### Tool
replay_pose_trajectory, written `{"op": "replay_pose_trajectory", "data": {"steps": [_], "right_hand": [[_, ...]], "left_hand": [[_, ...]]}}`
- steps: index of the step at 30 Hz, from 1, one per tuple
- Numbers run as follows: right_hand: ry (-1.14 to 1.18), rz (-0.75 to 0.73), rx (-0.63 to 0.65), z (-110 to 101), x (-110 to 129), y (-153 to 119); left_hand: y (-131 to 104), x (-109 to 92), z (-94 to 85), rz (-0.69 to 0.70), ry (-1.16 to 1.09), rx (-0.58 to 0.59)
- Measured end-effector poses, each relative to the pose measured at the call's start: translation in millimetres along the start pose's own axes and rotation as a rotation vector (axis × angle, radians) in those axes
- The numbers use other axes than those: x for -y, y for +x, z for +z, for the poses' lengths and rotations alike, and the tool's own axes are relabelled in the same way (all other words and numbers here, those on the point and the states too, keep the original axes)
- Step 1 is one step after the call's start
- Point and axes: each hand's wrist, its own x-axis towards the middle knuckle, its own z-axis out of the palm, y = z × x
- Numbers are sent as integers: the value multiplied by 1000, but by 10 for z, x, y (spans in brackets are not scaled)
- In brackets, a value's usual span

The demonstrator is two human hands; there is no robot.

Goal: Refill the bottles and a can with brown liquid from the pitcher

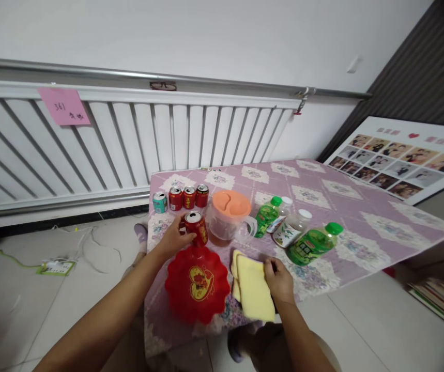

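Note:
My left hand [175,237] is wrapped round a red can [197,230] with an open top, just behind a red scalloped plate [179,289] with a gold heart design. With my right hand [279,279] I pinch the right edge of a folded yellow cloth [256,292], which lies to the right of the plate at the table's front edge. A clear pitcher [222,230] with an orange lid [232,203] stands to the right of the can, holding some brownish liquid.
Several cans, one a teal can [160,203], stand in a row at the back left. Several bottles, including a large green bottle [310,247], are right of the pitcher. A white radiator [202,134] runs behind the patterned tablecloth [346,206].

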Motion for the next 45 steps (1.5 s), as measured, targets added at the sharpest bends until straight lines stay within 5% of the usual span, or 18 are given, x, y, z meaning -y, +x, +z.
{"op": "replay_pose_trajectory", "data": {"steps": [5,11,19,22,25,30,36,45], "right_hand": [[9,20,6,10,18,-10],[59,55,-12,25,36,-12],[221,115,-130,-47,118,3],[277,111,-230,-81,293,-154],[335,43,-178,-18,575,-453],[401,-64,76,334,1036,-949],[400,-118,246,687,1239,-1151],[386,-148,352,748,1256,-1374]], "left_hand": [[-413,-112,-59,-36,21,210],[-667,-117,-101,-54,62,320],[-757,-104,-127,-9,104,374],[-769,-97,-157,24,94,355],[-794,-40,-169,21,99,352],[-897,124,-56,-9,90,156],[-1140,158,241,-54,180,-174],[-1184,53,466,-75,115,-179]]}}
